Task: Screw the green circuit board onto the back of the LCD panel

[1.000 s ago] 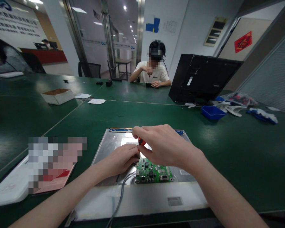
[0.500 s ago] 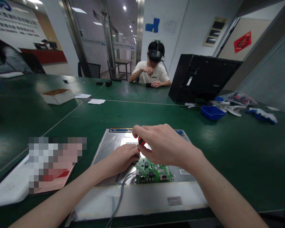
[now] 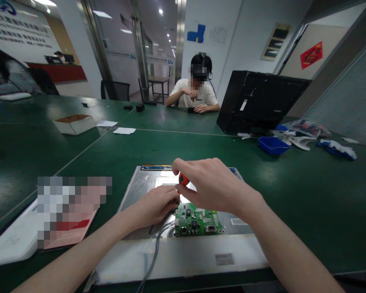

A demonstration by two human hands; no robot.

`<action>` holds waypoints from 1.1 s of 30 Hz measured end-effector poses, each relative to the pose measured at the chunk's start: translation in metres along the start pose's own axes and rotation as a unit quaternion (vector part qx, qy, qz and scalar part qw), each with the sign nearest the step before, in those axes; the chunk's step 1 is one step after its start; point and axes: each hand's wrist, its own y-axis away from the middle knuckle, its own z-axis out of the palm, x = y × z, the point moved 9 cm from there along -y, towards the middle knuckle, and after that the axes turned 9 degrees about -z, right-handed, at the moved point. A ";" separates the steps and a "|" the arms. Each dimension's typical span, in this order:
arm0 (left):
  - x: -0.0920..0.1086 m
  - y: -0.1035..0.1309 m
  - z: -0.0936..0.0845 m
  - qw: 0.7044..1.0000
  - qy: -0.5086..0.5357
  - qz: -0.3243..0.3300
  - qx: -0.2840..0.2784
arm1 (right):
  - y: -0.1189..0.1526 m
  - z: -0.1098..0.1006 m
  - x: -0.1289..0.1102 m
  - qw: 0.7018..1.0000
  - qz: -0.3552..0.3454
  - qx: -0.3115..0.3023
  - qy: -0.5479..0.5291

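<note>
A screwdriver with a red-orange and black handle [image 3: 183,179] stands between the thumb and fingers of my right hand [image 3: 212,183], above the upper left corner of a green circuit board [image 3: 197,221]. The board lies on the metal back of a flat display panel [image 3: 171,258]. Close under the handle, my left hand [image 3: 158,202] has its fingers pinched together by that corner; what they hold is hidden. The screwdriver's tip is also out of sight. Grey cables [image 3: 156,248] run from the board's left side over the panel's front edge.
Left of the panel lie a white plastic piece [image 3: 15,240] and a pinkish flat item [image 3: 76,234]. Further off are an open carton [image 3: 75,124], a black monitor housing [image 3: 262,101] and a blue tray [image 3: 273,145]. Across the table a person [image 3: 198,87] works with their hands.
My right hand has turned the screwdriver handle slightly and shifted a little to the right. The left hand, board and panel stay practically in place.
</note>
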 end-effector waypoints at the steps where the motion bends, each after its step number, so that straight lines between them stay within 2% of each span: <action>1: 0.002 0.001 -0.001 1.000 0.001 0.002 -0.005 | 0.001 -0.001 0.001 1.000 0.003 0.000 0.000; 6: 0.011 0.003 -0.011 1.000 -0.011 -0.004 -0.005 | 0.004 -0.009 0.007 1.000 0.017 0.011 0.014; 11: 0.005 0.001 -0.026 0.995 -0.060 -0.043 0.070 | 0.007 -0.012 0.016 0.999 0.036 0.022 0.029; 14: -0.004 -0.001 -0.027 0.990 -0.080 -0.070 0.095 | 0.007 -0.013 0.017 0.999 0.035 0.020 0.033; 21: -0.015 -0.004 -0.015 0.991 -0.090 -0.071 0.070 | 0.008 -0.013 0.016 0.999 0.038 0.012 0.037; 33: -0.018 -0.005 -0.019 0.986 -0.107 -0.110 0.064 | 0.007 -0.010 0.018 0.999 0.035 0.007 0.033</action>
